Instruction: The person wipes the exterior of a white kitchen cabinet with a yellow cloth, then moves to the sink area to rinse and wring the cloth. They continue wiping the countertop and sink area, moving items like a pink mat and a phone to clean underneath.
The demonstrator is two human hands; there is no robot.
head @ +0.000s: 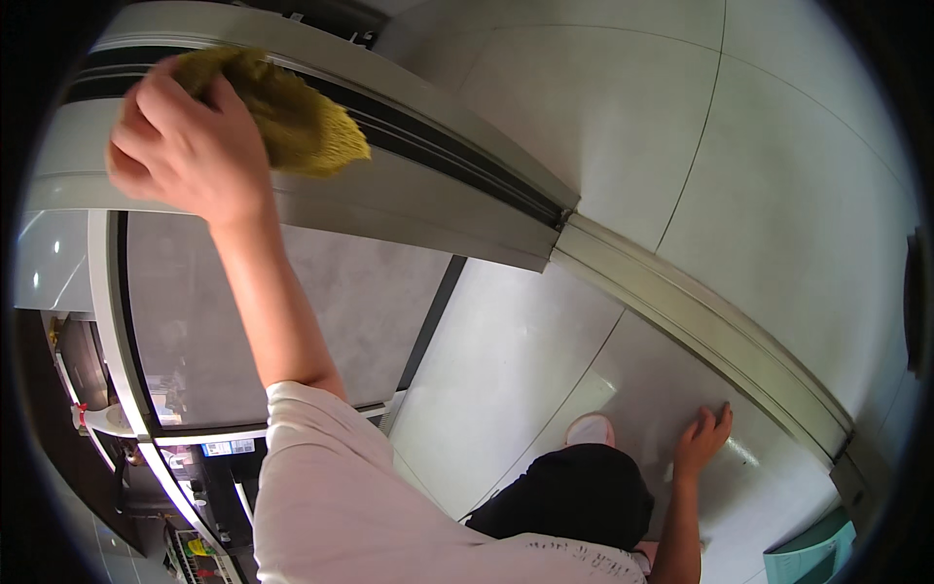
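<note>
My left hand (193,146) is raised at the upper left, its fingers closed around a yellow-brown cloth (303,128). The cloth lies against a door frame post (408,197), over the dark grooves (467,164) that run along it. Part of the cloth is bunched under the fingers, and the hand is slightly blurred. My right hand (704,438) hangs low at the right with its fingers somewhat apart, holding nothing visible. It appears over the pale floor tiles, near the light-coloured threshold track (700,321) in the view.
A framed grey panel (350,299) stands beside the left forearm. Beyond it at the lower left are shelves with a white bottle (109,420) and other items. A teal plastic object (813,551) sits at the lower right. Large tiles (620,124) extend past the threshold.
</note>
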